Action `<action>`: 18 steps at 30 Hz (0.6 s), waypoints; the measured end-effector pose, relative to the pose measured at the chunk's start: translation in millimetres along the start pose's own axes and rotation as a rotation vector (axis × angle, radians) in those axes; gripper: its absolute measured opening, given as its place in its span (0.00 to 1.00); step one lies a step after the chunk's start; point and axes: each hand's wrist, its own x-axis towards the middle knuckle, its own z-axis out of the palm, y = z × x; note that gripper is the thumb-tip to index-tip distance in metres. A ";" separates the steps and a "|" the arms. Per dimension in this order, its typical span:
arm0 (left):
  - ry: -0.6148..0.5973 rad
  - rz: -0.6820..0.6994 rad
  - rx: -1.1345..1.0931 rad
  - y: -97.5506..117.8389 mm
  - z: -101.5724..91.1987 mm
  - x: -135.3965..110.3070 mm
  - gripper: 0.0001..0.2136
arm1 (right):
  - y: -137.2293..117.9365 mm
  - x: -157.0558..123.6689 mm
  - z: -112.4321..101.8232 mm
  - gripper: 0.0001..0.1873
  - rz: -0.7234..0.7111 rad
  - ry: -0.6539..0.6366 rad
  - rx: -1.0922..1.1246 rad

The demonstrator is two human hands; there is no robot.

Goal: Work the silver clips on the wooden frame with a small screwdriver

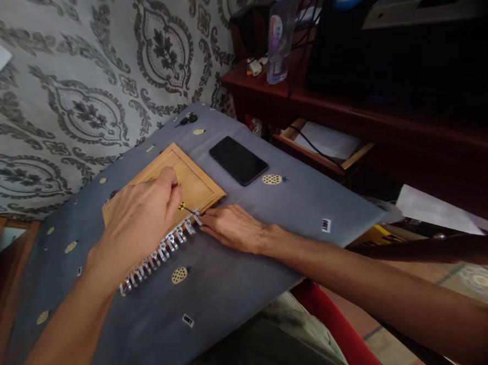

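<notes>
A tan wooden board (194, 177) with a raised border lies on the grey cloth. Along its near edge runs a metal ring strip (163, 249), with several silvery curved rings. My left hand (140, 213) is closed over the board around a screwdriver (182, 206); its yellow-and-black end and thin shaft show below the fingers. The shaft points at the strip's right end, where its tip is hard to make out. My right hand (236, 227) is closed, with thumb and fingertips pinching that end of the strip by the board's corner.
A black phone (238, 159) lies beyond the board, and keys (189, 118) lie near the table's far corner. The grey tablecloth (234, 293) has pineapple prints. On the dark red desk (259, 96) stands a plastic bottle (278, 37); below is an open drawer (356, 156).
</notes>
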 end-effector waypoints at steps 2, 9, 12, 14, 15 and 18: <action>0.004 0.012 -0.040 -2.8 1.4 -0.7 0.15 | 0.6 0.6 0.2 0.11 0.001 -0.012 -0.003; 0.004 -0.020 -0.096 -8.5 1.4 -2.2 0.15 | 1.9 1.2 1.3 0.11 0.003 -0.015 0.041; 0.018 -0.040 -0.088 -7.2 0.6 -2.5 0.15 | 1.6 0.4 1.3 0.10 0.006 -0.011 0.056; 0.028 -0.038 -0.078 -6.0 0.8 -2.7 0.16 | 1.6 0.0 1.6 0.10 0.003 -0.007 0.061; 0.028 -0.032 -0.075 -5.6 1.1 -2.8 0.16 | 1.7 -0.1 1.8 0.10 0.001 -0.003 0.064; 0.009 -0.021 -0.089 -5.1 1.7 -2.8 0.17 | 1.7 0.3 2.3 0.10 -0.002 0.008 0.075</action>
